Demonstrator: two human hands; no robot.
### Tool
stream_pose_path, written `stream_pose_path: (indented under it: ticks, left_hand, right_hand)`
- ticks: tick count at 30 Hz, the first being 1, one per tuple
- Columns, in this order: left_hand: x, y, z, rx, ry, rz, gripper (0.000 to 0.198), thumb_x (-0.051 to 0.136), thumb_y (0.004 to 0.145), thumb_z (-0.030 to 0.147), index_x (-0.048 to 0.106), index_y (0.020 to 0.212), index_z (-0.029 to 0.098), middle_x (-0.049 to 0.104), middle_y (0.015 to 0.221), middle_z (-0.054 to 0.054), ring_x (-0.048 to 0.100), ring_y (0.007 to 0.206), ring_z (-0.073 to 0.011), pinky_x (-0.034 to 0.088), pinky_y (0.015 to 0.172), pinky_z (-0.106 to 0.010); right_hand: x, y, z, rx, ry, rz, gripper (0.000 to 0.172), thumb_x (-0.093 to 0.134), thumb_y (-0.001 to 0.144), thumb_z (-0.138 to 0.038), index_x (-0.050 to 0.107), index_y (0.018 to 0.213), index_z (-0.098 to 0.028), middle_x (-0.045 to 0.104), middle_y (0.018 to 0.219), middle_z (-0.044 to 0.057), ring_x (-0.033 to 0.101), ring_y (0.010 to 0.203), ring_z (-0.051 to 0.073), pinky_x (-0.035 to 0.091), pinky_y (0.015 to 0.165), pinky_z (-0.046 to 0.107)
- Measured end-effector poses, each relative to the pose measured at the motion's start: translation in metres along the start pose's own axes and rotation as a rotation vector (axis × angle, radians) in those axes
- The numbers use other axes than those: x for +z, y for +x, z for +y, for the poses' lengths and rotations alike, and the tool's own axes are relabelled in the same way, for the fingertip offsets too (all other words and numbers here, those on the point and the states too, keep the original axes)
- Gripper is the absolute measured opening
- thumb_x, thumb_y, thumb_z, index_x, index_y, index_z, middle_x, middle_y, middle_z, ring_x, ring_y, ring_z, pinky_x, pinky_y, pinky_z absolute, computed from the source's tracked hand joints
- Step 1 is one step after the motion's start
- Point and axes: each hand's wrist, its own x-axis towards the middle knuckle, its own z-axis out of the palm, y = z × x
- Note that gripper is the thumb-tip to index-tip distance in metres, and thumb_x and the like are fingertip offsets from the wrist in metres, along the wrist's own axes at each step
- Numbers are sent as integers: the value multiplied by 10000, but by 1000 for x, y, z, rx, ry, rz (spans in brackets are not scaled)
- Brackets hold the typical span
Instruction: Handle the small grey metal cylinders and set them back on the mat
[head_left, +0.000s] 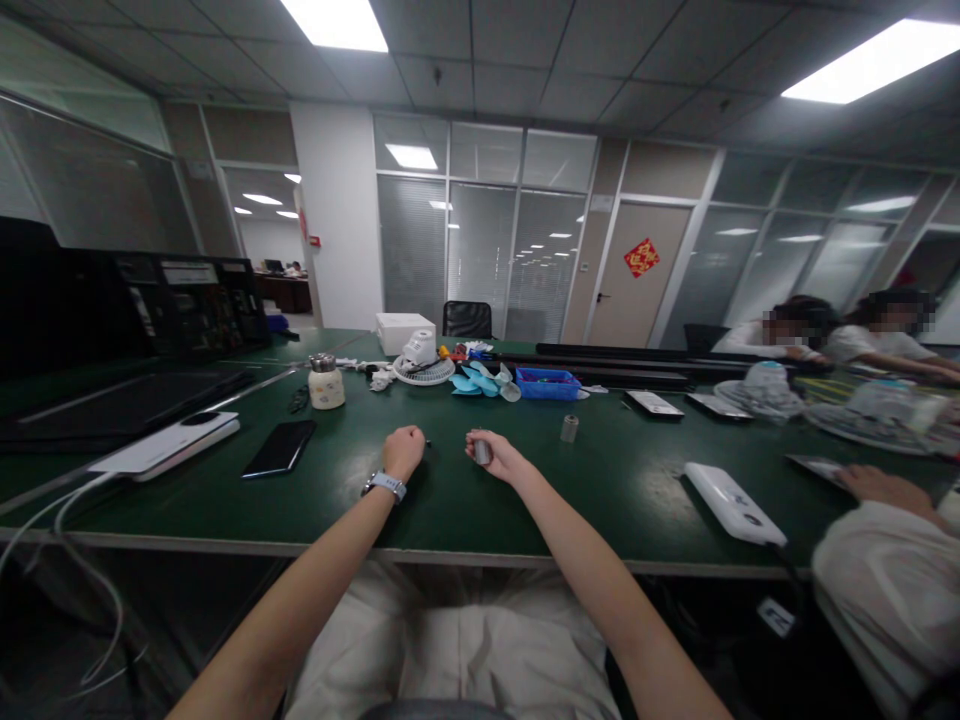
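My left hand (pixel 403 455), with a watch (pixel 385 487) on its wrist, is closed in a fist above the green table. A small dark tip (pixel 428 443) shows at its right side; the rest of that item is hidden in the fingers. Opposite it, my right hand (pixel 501 457) is wrapped round a small silver metal cylinder (pixel 482 453). The two hands are apart. Right of my right hand, a similar silver cylinder (pixel 569 429) stands upright on the table.
Behind the hands are a blue tray (pixel 548 384), light-blue pieces (pixel 480 380), and a white fan part (pixel 421 368). A phone (pixel 279 449) and cream jar (pixel 326 387) lie left. A white power strip (pixel 733 502) and another person's hand (pixel 889 490) are right.
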Motion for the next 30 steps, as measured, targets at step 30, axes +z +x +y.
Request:
stream_pose_path:
  ticks: [30]
  left_hand:
    - [2,2,-1,-9,-5,-19,377,350,827,245,722,783,204,716,868,-106,630,770,-222,387,629,-268]
  right_hand:
    - [0,0,-1,38,45,59,91,577,824,-85,534,772,-147,595,639,1,576,540,82,529,571,192]
